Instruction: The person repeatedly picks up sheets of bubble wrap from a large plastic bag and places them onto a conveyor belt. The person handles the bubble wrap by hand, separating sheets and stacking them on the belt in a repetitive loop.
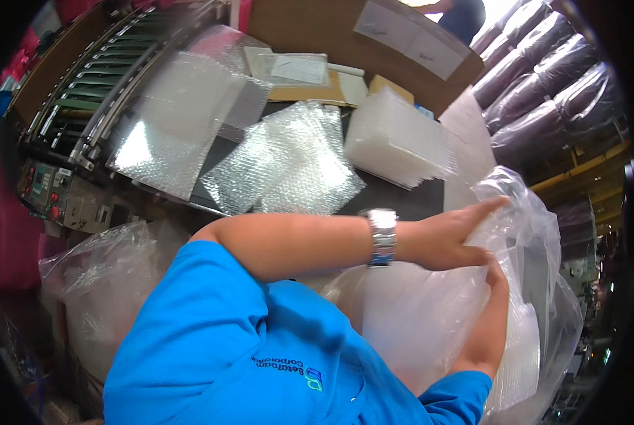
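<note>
The large clear plastic bag [430, 319], at the right end of the dark bench [395, 198], is being opened or filled. The left hand [448, 241], fingers flat and spread, presses on the bag's upper edge. The right hand [497, 283] is tucked into the bag's mouth just below it; whether that grip is pinching the film cannot be told. A stack of bubble-wrap pouches [395, 138] lies beyond the bag. Next, probably, widening the mouth.
</note>
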Tool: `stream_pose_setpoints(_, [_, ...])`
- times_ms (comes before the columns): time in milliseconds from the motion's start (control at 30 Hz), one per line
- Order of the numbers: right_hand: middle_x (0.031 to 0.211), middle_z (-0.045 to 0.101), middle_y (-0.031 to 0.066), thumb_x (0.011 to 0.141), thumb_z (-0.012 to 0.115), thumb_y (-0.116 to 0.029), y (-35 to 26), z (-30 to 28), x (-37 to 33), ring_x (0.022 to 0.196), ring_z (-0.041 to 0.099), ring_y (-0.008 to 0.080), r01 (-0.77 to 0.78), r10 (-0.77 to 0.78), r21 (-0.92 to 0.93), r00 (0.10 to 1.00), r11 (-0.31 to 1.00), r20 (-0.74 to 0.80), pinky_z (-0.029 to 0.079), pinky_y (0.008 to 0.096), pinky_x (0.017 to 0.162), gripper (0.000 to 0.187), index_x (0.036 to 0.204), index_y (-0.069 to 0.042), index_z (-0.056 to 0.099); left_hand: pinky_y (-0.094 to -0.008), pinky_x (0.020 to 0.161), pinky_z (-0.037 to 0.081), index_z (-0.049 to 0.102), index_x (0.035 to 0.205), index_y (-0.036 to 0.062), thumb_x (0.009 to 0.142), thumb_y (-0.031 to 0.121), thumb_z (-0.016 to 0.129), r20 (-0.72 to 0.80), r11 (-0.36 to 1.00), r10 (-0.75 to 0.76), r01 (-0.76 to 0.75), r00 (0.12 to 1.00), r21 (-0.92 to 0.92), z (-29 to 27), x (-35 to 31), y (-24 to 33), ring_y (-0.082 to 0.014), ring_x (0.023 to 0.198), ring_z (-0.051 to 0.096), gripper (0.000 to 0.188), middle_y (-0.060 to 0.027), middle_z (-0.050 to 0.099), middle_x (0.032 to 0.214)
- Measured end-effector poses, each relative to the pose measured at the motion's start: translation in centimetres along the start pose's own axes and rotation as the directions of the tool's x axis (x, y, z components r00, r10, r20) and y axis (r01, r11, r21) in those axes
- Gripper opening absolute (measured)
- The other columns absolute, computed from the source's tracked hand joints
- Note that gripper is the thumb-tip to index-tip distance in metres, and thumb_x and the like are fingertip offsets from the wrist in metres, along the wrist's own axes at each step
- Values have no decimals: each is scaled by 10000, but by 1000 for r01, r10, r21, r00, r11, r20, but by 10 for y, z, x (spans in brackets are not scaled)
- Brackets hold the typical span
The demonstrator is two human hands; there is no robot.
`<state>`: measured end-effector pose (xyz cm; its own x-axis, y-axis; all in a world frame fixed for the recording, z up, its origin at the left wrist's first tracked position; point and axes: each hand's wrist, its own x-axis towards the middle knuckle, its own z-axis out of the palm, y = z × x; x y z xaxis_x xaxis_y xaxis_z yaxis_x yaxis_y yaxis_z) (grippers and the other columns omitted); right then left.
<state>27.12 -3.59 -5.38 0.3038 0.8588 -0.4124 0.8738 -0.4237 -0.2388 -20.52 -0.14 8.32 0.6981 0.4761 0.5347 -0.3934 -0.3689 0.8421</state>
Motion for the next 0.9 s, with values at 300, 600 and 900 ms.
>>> stream_pose_setpoints(300, [1021, 581, 103, 835, 503, -101, -124, -63, -153, 948, 525, 167, -90, 100, 168, 994, 982, -52, 395, 265, 852, 309, 1107, 45, 516, -311, 819, 432, 366, 1291, 100, 858, 256, 534, -375, 732, -681, 559, 629, -390, -144, -191, -91, -173, 1021, 477, 490, -95, 437, 1204])
stream_pose_setpoints(600, [961, 525, 78, 850, 541, -186, -410, -33, -203, 846, 540, 192, 735, -416, 435, 663, 521, -623, 458, 374, 798, 298, 1094, -21, 492, -359, 669, 417, 372, 1220, 113, 788, 457, 564, -682, 642, -662, 233, -312, -730, -367, -363, -115, -204, 916, 429, 585, -92, 416, 1070])
stream_pose_setpoints(900, [1074, 520, 86, 859, 539, -255, -686, 209, 75, 985, 515, 217, -272, -425, 910, 816, 314, 391, 442, 398, 807, 459, 1265, -102, 389, -313, 592, 372, 408, 1096, 70, 777, 536, 551, -698, 723, -518, 182, -494, -666, -443, -401, -96, -147, 723, 362, 583, -28, 362, 814])
